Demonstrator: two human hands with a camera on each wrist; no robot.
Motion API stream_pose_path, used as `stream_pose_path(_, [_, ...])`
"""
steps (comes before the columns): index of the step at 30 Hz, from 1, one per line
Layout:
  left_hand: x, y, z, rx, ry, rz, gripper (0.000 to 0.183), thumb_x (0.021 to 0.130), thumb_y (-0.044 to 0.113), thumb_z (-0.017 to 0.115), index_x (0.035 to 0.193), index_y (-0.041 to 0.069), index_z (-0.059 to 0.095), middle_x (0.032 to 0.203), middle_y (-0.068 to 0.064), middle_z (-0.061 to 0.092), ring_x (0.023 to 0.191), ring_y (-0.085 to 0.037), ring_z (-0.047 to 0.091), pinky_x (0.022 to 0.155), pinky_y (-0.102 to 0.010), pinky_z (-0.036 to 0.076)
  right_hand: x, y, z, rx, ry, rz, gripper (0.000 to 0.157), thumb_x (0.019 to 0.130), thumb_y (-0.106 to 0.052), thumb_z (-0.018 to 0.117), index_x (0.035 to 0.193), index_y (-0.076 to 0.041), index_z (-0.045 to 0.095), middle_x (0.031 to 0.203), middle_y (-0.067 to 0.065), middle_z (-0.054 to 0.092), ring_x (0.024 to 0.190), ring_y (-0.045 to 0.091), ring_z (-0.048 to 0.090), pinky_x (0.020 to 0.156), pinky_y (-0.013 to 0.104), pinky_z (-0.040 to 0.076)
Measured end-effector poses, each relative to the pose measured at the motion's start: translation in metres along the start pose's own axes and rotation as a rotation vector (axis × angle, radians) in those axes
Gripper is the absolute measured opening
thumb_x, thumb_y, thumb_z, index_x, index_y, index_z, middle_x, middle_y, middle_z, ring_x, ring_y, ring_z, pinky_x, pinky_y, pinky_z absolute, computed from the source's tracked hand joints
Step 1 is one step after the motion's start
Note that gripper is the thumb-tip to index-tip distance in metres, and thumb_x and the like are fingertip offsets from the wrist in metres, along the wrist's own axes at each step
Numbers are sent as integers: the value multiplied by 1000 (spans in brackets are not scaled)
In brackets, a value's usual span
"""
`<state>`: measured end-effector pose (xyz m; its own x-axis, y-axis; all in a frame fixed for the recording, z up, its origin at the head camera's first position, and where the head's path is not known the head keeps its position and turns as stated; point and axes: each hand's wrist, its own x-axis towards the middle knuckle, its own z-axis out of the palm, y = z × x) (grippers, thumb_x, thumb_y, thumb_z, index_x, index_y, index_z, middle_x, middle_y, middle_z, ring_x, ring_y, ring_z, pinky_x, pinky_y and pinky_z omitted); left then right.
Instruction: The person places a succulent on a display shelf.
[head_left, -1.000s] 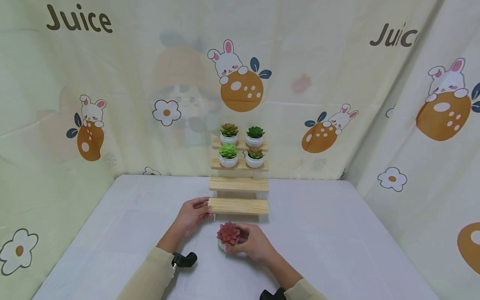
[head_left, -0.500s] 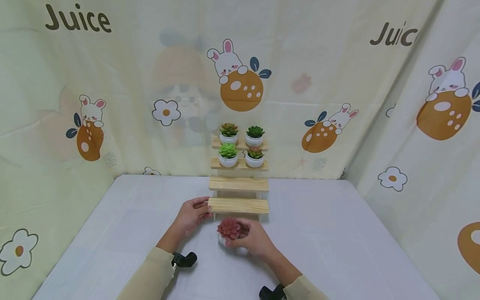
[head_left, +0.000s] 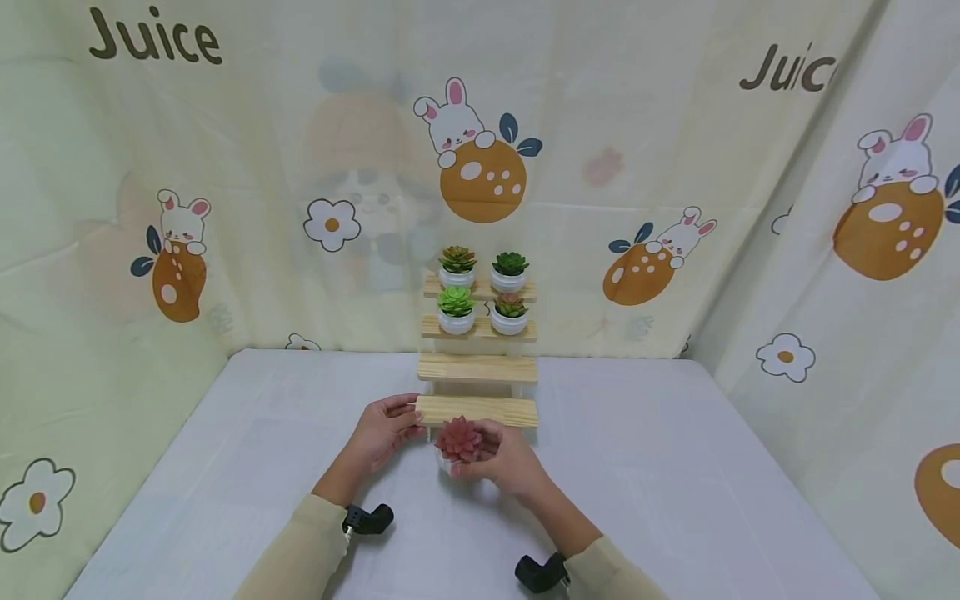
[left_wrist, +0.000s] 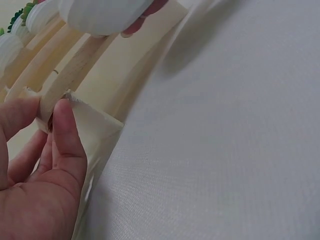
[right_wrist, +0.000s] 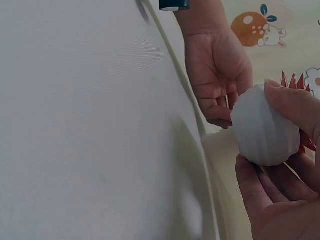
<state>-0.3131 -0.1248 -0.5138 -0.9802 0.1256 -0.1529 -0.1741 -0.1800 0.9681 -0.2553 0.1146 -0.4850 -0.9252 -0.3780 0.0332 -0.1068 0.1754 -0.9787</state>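
Note:
In the head view my right hand [head_left: 510, 461] grips a red succulent [head_left: 458, 439] in a white pot, raised just in front of the lowest shelf. The right wrist view shows the ribbed white pot [right_wrist: 265, 127] between thumb and fingers, with red leaf tips behind it. My left hand [head_left: 386, 429] pinches the left end of the bottom board [head_left: 480, 412] of a stepped wooden stand. Up close in the left wrist view, thumb and fingers hold that board's end [left_wrist: 70, 75]. The underside of the white pot [left_wrist: 100, 15] shows above the board.
Two potted succulents, one mixed green [head_left: 457, 260] and one dark green [head_left: 511, 265], stand on the top board. A bright green one [head_left: 456, 302] and a reddish-green one [head_left: 510, 307] sit one step lower. The white table [head_left: 637, 467] ends at a printed curtain [head_left: 570, 167].
My right hand has carried the red succulent forward, from the table area in front of the stand toward its lowest board. The left hand keeps its hold on the board's end.

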Motion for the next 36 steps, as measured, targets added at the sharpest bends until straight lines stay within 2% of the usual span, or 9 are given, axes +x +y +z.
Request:
stream_pose_path(13, [-2, 1, 0, 5, 8, -18, 44, 97, -1, 66, 140, -4, 56, 115, -14, 68, 89, -14, 69, 78, -25, 62, 12, -10, -5, -52, 20, -49, 59, 77, -9, 90, 132, -7, 67, 124, 14, 71, 101, 14, 70, 89, 23, 60])
stream_pose_path(21, [-3, 2, 0, 15, 11, -31, 43, 98, 0, 65, 139, -3, 56, 117, -14, 69, 90, -15, 70, 82, -28, 63, 20, -14, -7, -96, 64, -62, 58, 76, -13, 92, 130, -9, 70, 121, 10, 73, 101, 14, 71, 88, 23, 60])
stream_pose_path(29, [-2, 1, 0, 10, 6, -25, 43, 98, 0, 65, 140, -4, 55, 115, -13, 69, 90, -14, 70, 82, -27, 63, 30, -20, -9, -74, 92, -51, 59, 75, -11, 91, 130, -6, 68, 123, 13, 72, 101, 18, 71, 88, 26, 61])
stream_pose_path(36, [-3, 1, 0, 14, 8, -18, 42, 98, 1, 64, 140, -3, 56, 117, -14, 69, 92, -14, 69, 82, -26, 63, 39, -29, -12, -89, 131, -40, 64, 76, -12, 91, 134, -9, 66, 128, 11, 71, 104, 17, 69, 91, 27, 60])
